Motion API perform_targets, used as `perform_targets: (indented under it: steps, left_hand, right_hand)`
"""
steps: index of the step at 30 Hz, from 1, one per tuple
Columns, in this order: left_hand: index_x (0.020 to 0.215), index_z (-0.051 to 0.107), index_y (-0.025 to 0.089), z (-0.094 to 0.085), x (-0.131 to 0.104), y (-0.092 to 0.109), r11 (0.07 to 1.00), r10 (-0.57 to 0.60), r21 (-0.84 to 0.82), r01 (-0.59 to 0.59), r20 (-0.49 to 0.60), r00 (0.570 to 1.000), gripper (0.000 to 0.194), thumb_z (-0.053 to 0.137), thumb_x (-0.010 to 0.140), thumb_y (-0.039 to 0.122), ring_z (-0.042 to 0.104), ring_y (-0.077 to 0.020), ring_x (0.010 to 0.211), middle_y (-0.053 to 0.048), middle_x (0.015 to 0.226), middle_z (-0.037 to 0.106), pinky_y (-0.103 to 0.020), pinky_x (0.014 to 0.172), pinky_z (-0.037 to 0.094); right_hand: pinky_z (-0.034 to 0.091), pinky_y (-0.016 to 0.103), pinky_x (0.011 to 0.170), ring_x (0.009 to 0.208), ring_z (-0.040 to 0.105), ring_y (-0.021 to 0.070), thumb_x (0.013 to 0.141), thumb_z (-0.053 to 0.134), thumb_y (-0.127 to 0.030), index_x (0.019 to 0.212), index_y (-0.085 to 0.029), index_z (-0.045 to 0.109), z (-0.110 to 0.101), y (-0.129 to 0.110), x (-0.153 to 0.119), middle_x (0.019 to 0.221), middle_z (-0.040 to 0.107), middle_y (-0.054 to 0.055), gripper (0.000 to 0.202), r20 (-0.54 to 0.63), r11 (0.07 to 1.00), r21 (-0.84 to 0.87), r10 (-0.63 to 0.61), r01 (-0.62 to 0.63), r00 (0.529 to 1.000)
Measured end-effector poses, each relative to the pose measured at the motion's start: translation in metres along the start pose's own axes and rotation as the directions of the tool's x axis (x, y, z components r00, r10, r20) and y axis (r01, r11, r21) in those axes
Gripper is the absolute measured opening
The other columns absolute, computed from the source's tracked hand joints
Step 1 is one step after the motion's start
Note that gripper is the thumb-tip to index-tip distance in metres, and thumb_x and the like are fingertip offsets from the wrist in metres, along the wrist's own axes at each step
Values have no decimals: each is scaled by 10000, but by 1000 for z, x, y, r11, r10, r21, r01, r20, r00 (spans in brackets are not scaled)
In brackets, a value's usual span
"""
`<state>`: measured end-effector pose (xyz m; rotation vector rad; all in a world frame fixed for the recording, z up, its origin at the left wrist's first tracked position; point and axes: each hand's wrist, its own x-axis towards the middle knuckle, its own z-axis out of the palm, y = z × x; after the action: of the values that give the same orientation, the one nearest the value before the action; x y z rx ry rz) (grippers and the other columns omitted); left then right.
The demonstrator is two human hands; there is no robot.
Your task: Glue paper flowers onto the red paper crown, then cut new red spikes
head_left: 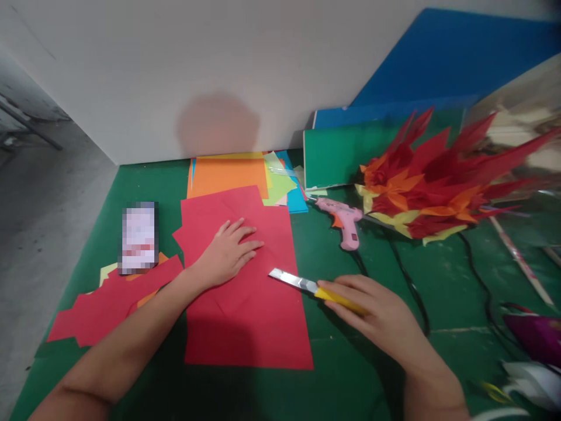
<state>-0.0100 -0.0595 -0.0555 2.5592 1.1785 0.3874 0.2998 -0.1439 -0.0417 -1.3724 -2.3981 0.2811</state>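
A large red sheet of paper (pixel 272 333) lies on the green table, its upper left edge cut into points. My left hand (pixel 234 248) rests flat on it, fingers spread. In my right hand (pixel 372 310) is a yellow utility knife (pixel 333 298), gripped by its handle. Its long metal blade is out and points left over the right part of the red sheet; I cannot tell whether the tip touches the paper. Beneath the red sheet's top edge, orange paper (pixel 232 175) and other coloured sheets show.
Left of the red sheet, a phone (pixel 139 237) lies on red paper scraps (pixel 118 307). A pink glue gun (pixel 344 219) lies behind my right hand. Red and orange paper flowers (pixel 438 181) stand at the right, with black cords (pixel 409 280) nearby. A white wall (pixel 197 70) closes the back.
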Motion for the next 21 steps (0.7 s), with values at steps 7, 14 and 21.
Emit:
perform_targets:
  steps: [7,14,21]
  left_hand:
    - [1075,679,230,6,2,8,1000,-26,-18,25,-55,998,309,403,963,313,382,-296,1357,-110,1284,539,-570,1126,295]
    - [1065,652,207,12,5,12,996,-36,83,40,-47,998,309,374,971,302,368,-324,1359,-109,1265,546,-575,1118,293]
    - [1341,511,180,20,4,9,983,-37,177,43,-35,999,422,369,976,336,335,-328,1401,-140,1467,441,-549,1134,284]
  right_hand:
    - [487,265,680,806,610,153,941,490,-330,1094,-244,679,16,-26,15,953,677,56,258,25,995,-102,-14,16,1000]
    - [431,244,630,735,570,140,944,481,-278,1171,-250,643,25,-41,19,862,634,38,280,31,986,-157,-46,51,998]
    - [430,233,607,707,569,130,965,427,-294,1188,-250,635,23,-46,21,813,591,32,308,59,994,-109,12,-6,998]
